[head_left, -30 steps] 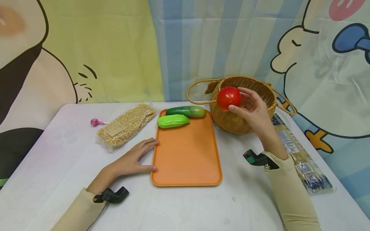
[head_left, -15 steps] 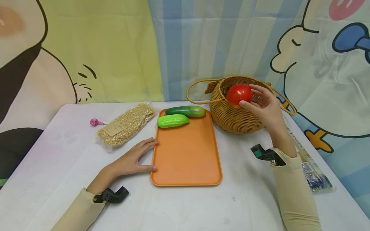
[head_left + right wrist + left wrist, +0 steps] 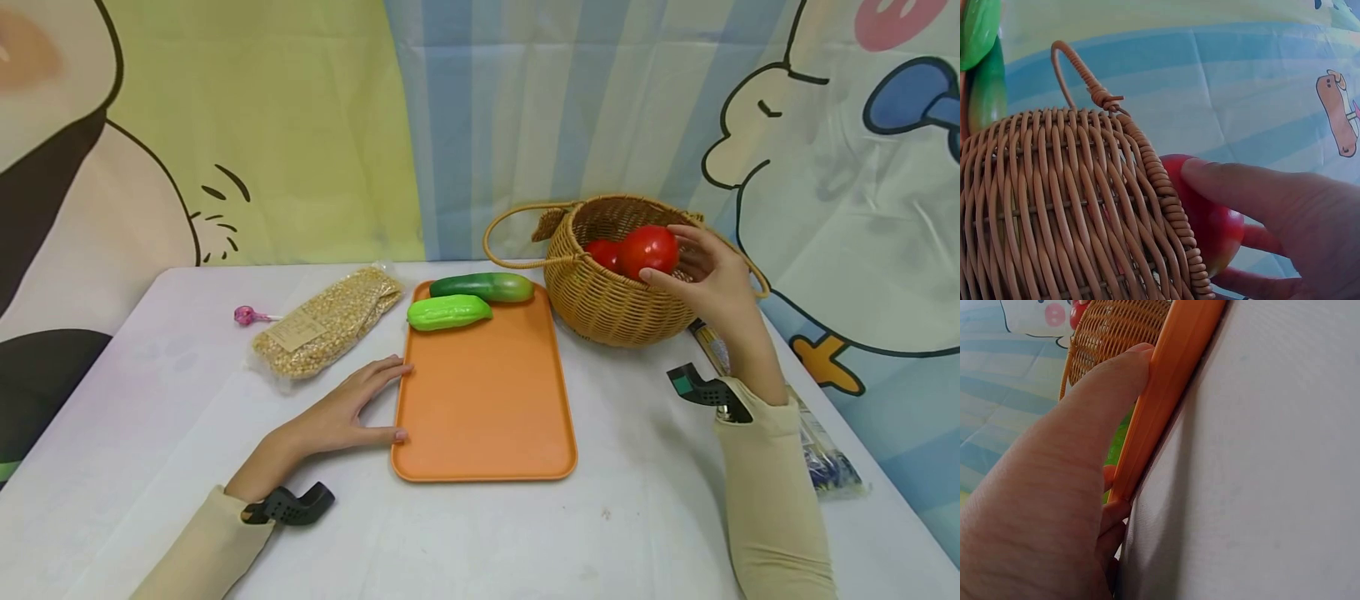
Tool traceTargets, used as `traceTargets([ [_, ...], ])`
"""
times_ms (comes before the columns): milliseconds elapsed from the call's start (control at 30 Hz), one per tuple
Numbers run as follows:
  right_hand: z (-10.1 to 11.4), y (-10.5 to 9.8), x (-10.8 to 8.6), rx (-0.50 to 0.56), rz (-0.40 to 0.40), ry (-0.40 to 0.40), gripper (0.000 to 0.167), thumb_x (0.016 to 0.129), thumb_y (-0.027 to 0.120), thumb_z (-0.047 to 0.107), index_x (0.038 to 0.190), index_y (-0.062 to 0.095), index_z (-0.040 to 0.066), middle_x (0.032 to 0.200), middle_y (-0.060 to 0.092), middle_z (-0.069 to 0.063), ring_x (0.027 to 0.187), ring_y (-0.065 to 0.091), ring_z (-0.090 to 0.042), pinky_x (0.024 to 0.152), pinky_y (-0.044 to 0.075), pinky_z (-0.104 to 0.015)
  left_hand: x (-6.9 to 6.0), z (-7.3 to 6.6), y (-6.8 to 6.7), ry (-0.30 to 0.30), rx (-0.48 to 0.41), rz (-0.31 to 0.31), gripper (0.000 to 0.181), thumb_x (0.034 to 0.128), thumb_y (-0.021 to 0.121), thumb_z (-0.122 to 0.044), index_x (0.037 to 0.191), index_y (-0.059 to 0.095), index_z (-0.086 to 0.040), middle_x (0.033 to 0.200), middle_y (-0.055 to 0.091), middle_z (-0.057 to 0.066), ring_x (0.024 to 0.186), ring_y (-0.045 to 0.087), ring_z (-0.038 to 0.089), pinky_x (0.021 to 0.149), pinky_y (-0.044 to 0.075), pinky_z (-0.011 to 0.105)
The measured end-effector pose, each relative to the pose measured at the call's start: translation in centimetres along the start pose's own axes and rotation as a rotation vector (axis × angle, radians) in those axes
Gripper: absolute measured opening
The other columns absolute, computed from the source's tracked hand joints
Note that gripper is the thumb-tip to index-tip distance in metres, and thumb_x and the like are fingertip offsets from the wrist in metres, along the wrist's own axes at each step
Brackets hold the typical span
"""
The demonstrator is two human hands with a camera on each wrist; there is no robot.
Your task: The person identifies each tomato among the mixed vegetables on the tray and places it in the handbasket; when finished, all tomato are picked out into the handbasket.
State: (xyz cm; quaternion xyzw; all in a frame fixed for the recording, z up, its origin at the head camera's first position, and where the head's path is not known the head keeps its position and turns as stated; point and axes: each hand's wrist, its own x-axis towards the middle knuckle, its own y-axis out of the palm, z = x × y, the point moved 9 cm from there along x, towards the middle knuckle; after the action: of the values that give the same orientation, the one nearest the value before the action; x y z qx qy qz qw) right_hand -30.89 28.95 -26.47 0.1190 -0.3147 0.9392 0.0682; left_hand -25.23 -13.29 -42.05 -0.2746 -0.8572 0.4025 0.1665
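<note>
In the head view my right hand (image 3: 718,287) holds a red tomato (image 3: 651,248) between thumb and fingers at the mouth of a wicker basket (image 3: 611,308). Beside it, inside the basket, shows part of another red, rounded thing (image 3: 602,252). The right wrist view has the tomato (image 3: 1213,231) partly hidden behind the basket rim (image 3: 1175,212). My left hand (image 3: 333,418) touches the left edge of an orange tray (image 3: 483,400) with fingertips and thumb. At the tray's far end lie a dark green cucumber-like vegetable (image 3: 482,287) and a light green, bumpy one (image 3: 448,312).
Left of the tray lies a clear bag of yellow kernels (image 3: 330,323), with a pink lollipop (image 3: 246,316) beside it. A long printed packet (image 3: 823,454) lies at the right, partly under my right forearm. A printed curtain (image 3: 495,125) hangs behind the table.
My right hand has carried the tomato rightward across the basket, and it now sits lower in the opening. The red thing beside it has come into clearer view. My left hand stays put.
</note>
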Motion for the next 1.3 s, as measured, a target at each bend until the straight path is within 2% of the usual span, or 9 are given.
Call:
traceTargets([
  [167,-0.6,0.0,0.2,-0.027,0.027,0.018,0.068,0.085,0.077,0.024,0.143,0.044,0.008,0.138,0.051,-0.016,0.129,0.05,-0.031,0.105,0.043,-0.037,0.1,0.0,0.0,0.001,0.002,0.0,0.089,0.0795,0.075,-0.054,0.152,0.034,-0.024,0.158,0.026,0.003,0.146,0.023,0.029,0.114,0.023,0.057],
  [400,-1.0,0.2,0.3,-0.069,0.074,0.03,0.069,0.086,0.075,0.03,0.144,0.044,0.008,0.139,0.05,-0.016,0.128,0.049,-0.031,0.104,0.045,-0.038,0.0,-0.1,0.1,0.008,-0.006,-0.002,0.088,0.0797,0.075,-0.053,0.152,0.034,-0.023,0.158,0.026,0.005,0.146,0.023,0.031,0.113,0.024,0.058],
  [600,-1.4,-0.2,0.5,-0.079,0.071,0.031,0.067,0.087,0.074,0.031,0.144,0.045,0.011,0.14,0.047,-0.018,0.132,0.044,-0.037,0.107,0.039,-0.052,0.0,0.0,0.1,0.009,0.0,-0.009,0.088,0.0801,0.075,-0.053,0.152,0.034,-0.022,0.158,0.027,0.006,0.145,0.024,0.032,0.113,0.024,0.06],
  [667,-1.5,-0.3,0.4,-0.105,0.075,0.035,0.067,0.088,0.073,0.034,0.145,0.046,0.014,0.14,0.046,-0.018,0.132,0.043,-0.037,0.105,0.042,-0.049,0.0,0.0,0.1,0.011,0.006,-0.009,0.087,0.0805,0.074,-0.053,0.152,0.034,-0.022,0.158,0.027,0.006,0.145,0.024,0.033,0.112,0.024,0.06],
  [733,-1.4,-0.3,0.4,-0.125,0.087,0.033,0.066,0.088,0.072,0.035,0.145,0.046,0.015,0.141,0.046,-0.018,0.13,0.044,-0.036,0.098,0.046,-0.042,0.0,0.0,0.0,0.013,0.01,-0.009,0.087,0.0806,0.074,-0.053,0.152,0.035,-0.022,0.158,0.027,0.006,0.145,0.024,0.033,0.112,0.025,0.061],
  [833,-1.3,-0.2,0.4,-0.144,0.102,0.033,0.066,0.089,0.071,0.037,0.146,0.045,0.016,0.142,0.047,-0.018,0.125,0.046,-0.036,0.085,0.045,-0.031,0.0,0.0,0.0,0.015,0.013,-0.008,0.087,0.0811,0.074,-0.053,0.152,0.034,-0.022,0.158,0.027,0.006,0.145,0.024,0.034,0.112,0.024,0.061],
  [900,-1.2,-0.2,0.4,-0.147,0.103,0.034,0.066,0.089,0.07,0.038,0.146,0.045,0.015,0.141,0.048,-0.018,0.123,0.047,-0.036,0.082,0.044,-0.028,0.0,-0.1,-0.1,0.013,0.011,-0.009,0.087,0.081,0.074,-0.052,0.152,0.034,-0.022,0.158,0.026,0.006,0.145,0.024,0.033,0.112,0.024,0.061],
  [1100,-1.5,-0.2,0.3,-0.172,0.091,0.066,0.062,0.09,0.067,0.043,0.137,0.052,0.006,0.135,0.051,-0.02,0.117,0.047,-0.033,0.077,0.042,-0.032,0.0,0.0,-0.1,0.0,0.0,-0.006,0.088,0.0799,0.075,-0.053,0.152,0.034,-0.024,0.159,0.026,0.004,0.146,0.023,0.031,0.113,0.024,0.059],
  [1300,-1.8,-0.2,0.1,-0.203,0.085,0.065,0.062,0.09,0.066,0.047,0.136,0.054,0.006,0.124,0.054,-0.018,0.093,0.046,-0.024,0.063,0.04,-0.027,0.0,0.0,0.1,-0.004,0.002,-0.001,0.088,0.0798,0.074,-0.054,0.152,0.033,-0.025,0.159,0.025,0.003,0.146,0.022,0.03,0.113,0.024,0.058],
])
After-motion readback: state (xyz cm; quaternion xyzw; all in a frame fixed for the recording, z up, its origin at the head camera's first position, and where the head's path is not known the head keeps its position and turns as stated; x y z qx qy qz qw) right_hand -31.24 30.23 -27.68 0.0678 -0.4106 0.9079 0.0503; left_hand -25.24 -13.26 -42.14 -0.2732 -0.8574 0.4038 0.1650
